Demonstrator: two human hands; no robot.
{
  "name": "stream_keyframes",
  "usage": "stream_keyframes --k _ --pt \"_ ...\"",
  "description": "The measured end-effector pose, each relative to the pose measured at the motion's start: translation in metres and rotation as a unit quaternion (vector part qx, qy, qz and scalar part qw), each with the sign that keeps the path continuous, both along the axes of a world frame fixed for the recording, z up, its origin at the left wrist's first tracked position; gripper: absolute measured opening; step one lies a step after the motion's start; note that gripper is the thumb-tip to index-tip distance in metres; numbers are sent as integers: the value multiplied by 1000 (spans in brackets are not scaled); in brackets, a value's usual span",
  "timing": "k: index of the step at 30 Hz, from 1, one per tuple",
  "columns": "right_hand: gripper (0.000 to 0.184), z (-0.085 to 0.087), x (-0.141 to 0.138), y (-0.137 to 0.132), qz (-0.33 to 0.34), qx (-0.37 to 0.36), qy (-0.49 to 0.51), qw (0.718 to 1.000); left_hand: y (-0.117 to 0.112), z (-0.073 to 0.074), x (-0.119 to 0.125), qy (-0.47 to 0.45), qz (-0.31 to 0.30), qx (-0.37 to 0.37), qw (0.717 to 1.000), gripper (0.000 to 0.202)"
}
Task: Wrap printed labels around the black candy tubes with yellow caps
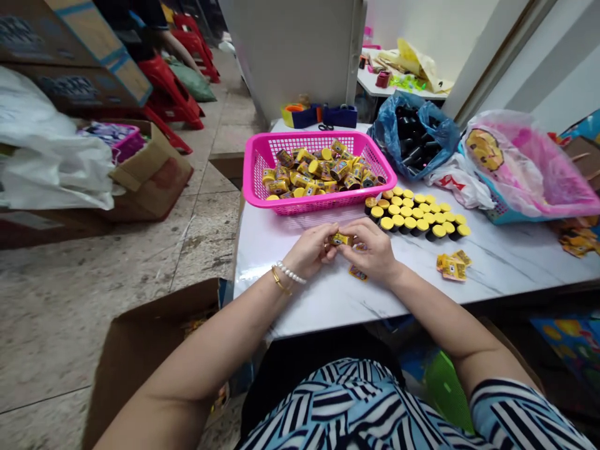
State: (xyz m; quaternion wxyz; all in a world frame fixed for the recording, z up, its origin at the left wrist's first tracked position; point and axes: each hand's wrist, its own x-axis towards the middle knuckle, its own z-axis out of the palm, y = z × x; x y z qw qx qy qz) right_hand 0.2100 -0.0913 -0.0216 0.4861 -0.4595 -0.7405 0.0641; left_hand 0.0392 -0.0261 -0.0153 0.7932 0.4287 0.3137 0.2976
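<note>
My left hand (309, 251) and my right hand (370, 251) meet above the white marble table (300, 306), their fingers pinching a small yellow printed piece (340, 239) between them. A loose orange-and-yellow packet (357, 273) lies just under my right hand. Directly ahead, a pink plastic basket (300, 203) holds a heap of yellow-labelled small containers (319, 169). To the right of my hands stand rows of black containers with yellow lids (415, 212), and beyond them lie several loose yellow packets (452, 266).
A blue bag of black cylinders (415, 134) and a pink plastic bag (529, 165) sit at the table's far right. Scissors (325, 127) lie behind the basket. An open cardboard box (154, 337) stands at my left, near red stools (171, 90) and another person's arm (182, 53).
</note>
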Motion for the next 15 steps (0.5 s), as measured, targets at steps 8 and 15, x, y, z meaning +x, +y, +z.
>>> stream_keyframes --k 8,15 --pt "41 26 68 -1 -317 -58 -250 913 34 34 -16 45 243 286 926 43" --pt "30 18 72 -1 -342 -118 -332 871 66 49 -20 120 240 368 890 36"
